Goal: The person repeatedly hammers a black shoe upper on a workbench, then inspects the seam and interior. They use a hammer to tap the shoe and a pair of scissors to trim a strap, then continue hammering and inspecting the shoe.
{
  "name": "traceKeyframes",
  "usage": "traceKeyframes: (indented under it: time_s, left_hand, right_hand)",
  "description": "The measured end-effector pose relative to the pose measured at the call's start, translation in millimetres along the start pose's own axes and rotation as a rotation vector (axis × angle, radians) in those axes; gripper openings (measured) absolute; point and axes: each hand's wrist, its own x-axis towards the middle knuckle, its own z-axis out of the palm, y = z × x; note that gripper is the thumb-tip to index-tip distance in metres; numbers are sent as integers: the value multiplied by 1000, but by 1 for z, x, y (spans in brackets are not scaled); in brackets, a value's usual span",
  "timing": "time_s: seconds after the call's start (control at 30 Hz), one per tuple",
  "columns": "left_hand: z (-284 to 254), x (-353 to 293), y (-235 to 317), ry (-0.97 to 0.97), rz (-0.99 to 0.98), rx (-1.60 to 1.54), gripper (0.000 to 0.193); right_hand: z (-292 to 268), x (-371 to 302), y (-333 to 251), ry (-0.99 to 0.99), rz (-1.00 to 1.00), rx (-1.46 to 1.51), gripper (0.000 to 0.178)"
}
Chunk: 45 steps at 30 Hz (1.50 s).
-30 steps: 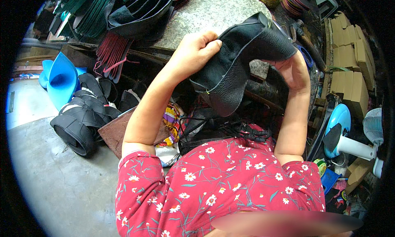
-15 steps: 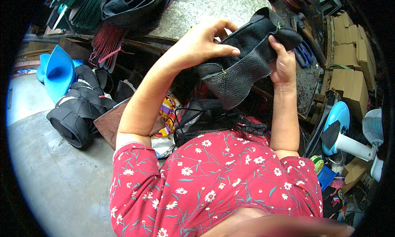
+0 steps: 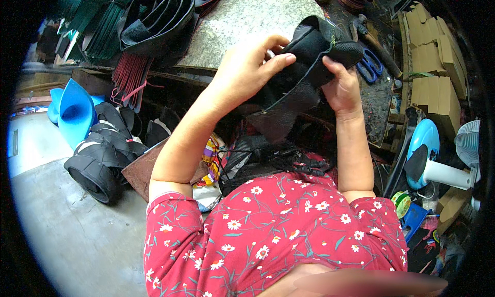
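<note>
In front of me, above my lap, both hands hold a black leather shoe upper [image 3: 301, 83]. A pale seam line runs along it, with loose greenish thread ends at its top. My left hand [image 3: 252, 67] grips its left edge between thumb and fingers; some fingertips are hidden behind the leather. My right hand [image 3: 343, 85] is closed on the right end, thumb on the near side and the other fingers mostly covered. The lower part of the upper hangs down, dark and blurred.
Behind lies a stone slab [image 3: 242, 23] on a bench, with nested black leather pieces [image 3: 160, 23] at its left. Blue-handled scissors [image 3: 369, 66] and a hammer [image 3: 379, 44] are on the right. Black foam-like cups [image 3: 98, 168] sit at left, a fan [image 3: 448, 173] at right.
The shoe upper has turned in my hands: its grained outer side showed before, and now a dark face with the seam line shows. Both hands have shifted slightly left, as the view also moved.
</note>
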Motion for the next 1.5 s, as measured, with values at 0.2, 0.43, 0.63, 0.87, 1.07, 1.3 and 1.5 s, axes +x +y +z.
traceKeyframes:
  time_s: [0.2,0.43,0.63,0.87,1.07,1.3,1.5]
  left_hand:
    - [6,-2,-2,101,14,-90,26]
    - [15,-4,0,94,56,-77,25]
    - [13,1,-1,-14,-42,-142,23]
    - [-3,-2,-7,-106,-75,-33,19]
    - [-8,0,-5,-80,-13,21,21]
    - [-2,3,-2,-156,25,70,24]
    - [4,-1,-1,-135,62,26,25]
  right_hand:
    - [1,-2,-3,-132,41,124,50]
    - [-6,4,-6,-70,113,145,27]
    - [-9,2,-8,-158,134,128,26]
    - [-9,11,-29,25,-327,-706,46]
    - [-3,1,-46,-388,-531,-1478,78]
    - [-11,3,-34,-202,-765,-1119,43]
    - [-23,-1,-18,6,-175,154,24]
